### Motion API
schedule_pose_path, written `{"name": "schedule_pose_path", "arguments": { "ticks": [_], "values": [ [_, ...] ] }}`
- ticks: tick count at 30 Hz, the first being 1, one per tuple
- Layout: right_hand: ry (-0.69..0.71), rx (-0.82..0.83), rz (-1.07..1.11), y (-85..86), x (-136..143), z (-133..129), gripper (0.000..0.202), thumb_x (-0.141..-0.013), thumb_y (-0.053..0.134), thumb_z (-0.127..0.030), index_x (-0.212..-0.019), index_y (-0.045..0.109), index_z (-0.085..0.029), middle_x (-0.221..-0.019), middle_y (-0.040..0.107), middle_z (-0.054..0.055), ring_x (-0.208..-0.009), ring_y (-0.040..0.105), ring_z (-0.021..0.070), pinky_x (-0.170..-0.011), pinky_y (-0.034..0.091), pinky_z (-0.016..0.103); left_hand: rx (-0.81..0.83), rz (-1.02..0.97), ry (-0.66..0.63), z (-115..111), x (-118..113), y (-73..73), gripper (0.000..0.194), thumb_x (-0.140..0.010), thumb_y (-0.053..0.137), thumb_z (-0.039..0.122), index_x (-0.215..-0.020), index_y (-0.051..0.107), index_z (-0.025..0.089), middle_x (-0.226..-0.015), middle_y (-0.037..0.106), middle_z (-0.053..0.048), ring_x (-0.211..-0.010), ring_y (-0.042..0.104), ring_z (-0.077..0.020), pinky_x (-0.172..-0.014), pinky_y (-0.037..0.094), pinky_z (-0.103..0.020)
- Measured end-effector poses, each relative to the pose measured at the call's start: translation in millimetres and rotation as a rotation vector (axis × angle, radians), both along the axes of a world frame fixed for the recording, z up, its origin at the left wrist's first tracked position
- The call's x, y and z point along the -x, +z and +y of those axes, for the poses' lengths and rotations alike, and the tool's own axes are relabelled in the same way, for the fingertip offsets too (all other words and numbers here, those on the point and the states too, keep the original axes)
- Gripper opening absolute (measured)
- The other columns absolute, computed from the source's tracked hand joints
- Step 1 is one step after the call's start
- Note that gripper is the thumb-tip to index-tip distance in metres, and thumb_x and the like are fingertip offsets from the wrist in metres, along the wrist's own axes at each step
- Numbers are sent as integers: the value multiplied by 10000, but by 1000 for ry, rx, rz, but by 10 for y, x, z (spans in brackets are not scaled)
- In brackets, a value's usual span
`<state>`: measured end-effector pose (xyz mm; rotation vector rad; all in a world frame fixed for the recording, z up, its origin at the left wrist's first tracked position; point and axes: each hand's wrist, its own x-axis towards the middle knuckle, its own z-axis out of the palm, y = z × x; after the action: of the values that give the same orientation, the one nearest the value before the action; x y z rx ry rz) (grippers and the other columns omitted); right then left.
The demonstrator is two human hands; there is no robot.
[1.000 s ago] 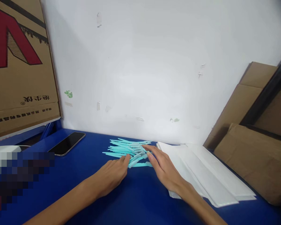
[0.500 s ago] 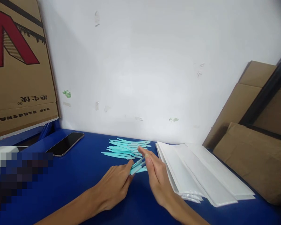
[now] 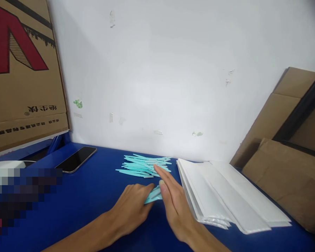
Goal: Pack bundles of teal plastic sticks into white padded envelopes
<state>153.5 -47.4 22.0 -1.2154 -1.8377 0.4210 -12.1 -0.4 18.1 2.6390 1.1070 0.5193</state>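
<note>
A small bunch of slim turquoise sticks, which look like eyebrow razors, sits between my two hands above the table. My left hand is closed around the left part of the bunch, thumb on top. On the other side, my right hand has its fingers stretched out straight and together, its palm side facing the bunch's right end. Its thumb is at that end, and the contact behind it is hidden. Just beyond the hands lies a loose pile of the same turquoise sticks on the blue table.
White padded mailers lie stacked to the right. A dark-screened phone rests at the left, near a white object and a blurred-out patch. Cardboard boxes stand at left and right, with a white wall behind.
The bunch and my left hand have tilted slightly lower, and my right thumb now covers more of the bunch's end. The whole view has shifted a little.
</note>
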Motion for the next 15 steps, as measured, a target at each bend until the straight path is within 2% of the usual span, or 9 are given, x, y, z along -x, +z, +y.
{"name": "schedule_pose_path", "arguments": {
  "ticks": [2,5,8,10,13,15],
  "values": [
    [54,30,-29,-28,26,-27,471,-1032,352,-357,-1503,351,-353,-1560,373,-17,-1461,289,217,-1221,231,478,53,-41,-18,-9,-5,-12,145,-902,451,206,-832,578,211,-747,702,-33,-640,656,-217,-542,323,-272],
    [65,54,-23,-45,38,-55,479,-1029,356,-376,-1507,321,-381,-1593,302,-26,-1472,258,233,-1212,247,491,148,-145,-36,-5,-2,16,138,-887,466,194,-789,562,208,-677,655,-11,-577,594,-186,-532,318,-265],
    [-28,2,92,-15,13,-52,475,-1034,314,-397,-1508,297,-369,-1600,272,-5,-1471,254,239,-1202,264,490,227,-395,-28,15,9,100,259,-953,442,287,-718,518,209,-628,560,24,-542,482,-140,-546,325,-252],
    [-71,-24,152,2,-6,-41,462,-1036,292,-405,-1496,300,-359,-1576,313,9,-1456,285,231,-1201,269,480,261,-619,50,31,12,135,337,-966,456,402,-689,480,211,-607,478,40,-532,406,-121,-542,323,-243],
    [-52,15,150,-19,-5,-32,441,-1035,306,-408,-1473,317,-362,-1543,361,7,-1432,326,215,-1199,276,455,332,-857,167,58,-6,81,409,-944,479,509,-659,434,219,-553,392,57,-496,346,-107,-503,306,-233],
    [-22,59,127,-62,16,-32,444,-1034,318,-402,-1476,305,-362,-1547,354,5,-1434,319,203,-1204,267,435,424,-890,162,81,-35,-19,442,-942,470,535,-635,431,219,-515,390,57,-477,359,-106,-491,312,-229]
  ]
}}
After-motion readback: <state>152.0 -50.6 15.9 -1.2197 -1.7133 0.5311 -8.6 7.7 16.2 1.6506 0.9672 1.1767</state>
